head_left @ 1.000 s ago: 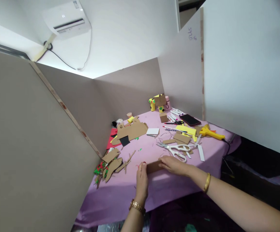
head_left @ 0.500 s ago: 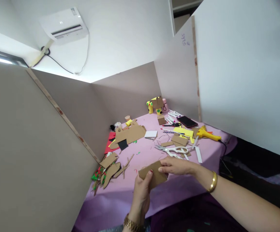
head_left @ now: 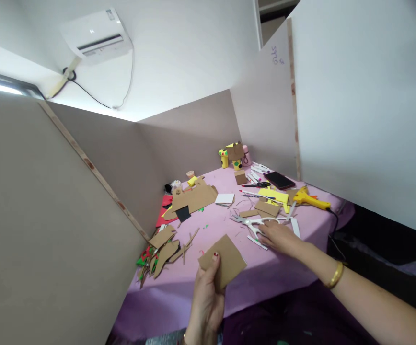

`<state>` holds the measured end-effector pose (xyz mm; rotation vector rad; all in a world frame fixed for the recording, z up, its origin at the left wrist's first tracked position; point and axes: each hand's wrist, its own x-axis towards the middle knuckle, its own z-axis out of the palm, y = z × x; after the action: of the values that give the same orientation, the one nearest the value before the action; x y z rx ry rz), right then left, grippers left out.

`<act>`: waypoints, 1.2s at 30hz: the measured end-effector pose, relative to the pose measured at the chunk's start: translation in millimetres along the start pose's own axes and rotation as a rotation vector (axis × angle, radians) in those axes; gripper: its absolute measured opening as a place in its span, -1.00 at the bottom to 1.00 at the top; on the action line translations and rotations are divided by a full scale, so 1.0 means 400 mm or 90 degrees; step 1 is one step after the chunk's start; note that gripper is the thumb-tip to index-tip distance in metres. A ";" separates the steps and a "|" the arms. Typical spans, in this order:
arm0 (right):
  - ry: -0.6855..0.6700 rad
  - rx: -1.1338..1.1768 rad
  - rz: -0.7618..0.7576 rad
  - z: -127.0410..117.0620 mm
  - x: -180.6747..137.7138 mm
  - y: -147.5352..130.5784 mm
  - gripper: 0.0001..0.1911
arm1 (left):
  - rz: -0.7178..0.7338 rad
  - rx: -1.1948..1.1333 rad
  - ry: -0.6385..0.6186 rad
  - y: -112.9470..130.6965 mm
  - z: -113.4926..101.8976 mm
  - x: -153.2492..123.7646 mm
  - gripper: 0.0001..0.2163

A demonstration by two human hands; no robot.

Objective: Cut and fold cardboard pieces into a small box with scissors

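Observation:
In my left hand (head_left: 208,287) is a square piece of brown cardboard (head_left: 225,266), pinched with the thumb on top and tilted above the table's front edge. My right hand (head_left: 278,237) reaches over the white-handled scissors (head_left: 253,223), its fingers curled at the handle loops. The palm side and part of the fingertips are hidden. The scissors lie on the table, blades pointing left. A narrow white strip (head_left: 257,242) lies just below the handles, and another white strip (head_left: 295,228) is right of the hand.
Cardboard scraps (head_left: 165,254) pile up on the left of the pink tablecloth (head_left: 215,225). Farther back lie a large cardboard cutout (head_left: 195,199) and white cards (head_left: 225,198). On the right are a yellow glue gun (head_left: 310,199), a phone (head_left: 279,180) and markers (head_left: 260,168). Partitions enclose the table.
My right hand has let go of the cardboard and moved right and up to the scissors' handles. The cardboard has turned and now stays in my left hand alone.

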<state>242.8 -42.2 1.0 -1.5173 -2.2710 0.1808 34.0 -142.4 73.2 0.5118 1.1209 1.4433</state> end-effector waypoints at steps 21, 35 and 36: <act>-0.198 0.851 0.005 -0.137 -0.101 -0.235 -0.64 | -0.025 -0.014 0.009 0.014 -0.002 -0.023 -0.88; -0.220 1.002 0.058 -0.150 -0.130 -0.261 -0.89 | -0.120 -0.111 -0.005 0.015 0.003 -0.040 -0.92; -0.220 0.999 0.057 -0.152 -0.131 -0.261 -0.89 | -0.125 -0.117 -0.004 0.015 0.004 -0.041 -0.92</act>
<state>194.5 -138.8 76.5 -0.6556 -1.3393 1.7969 35.8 -156.2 83.8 0.2697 0.9935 1.3557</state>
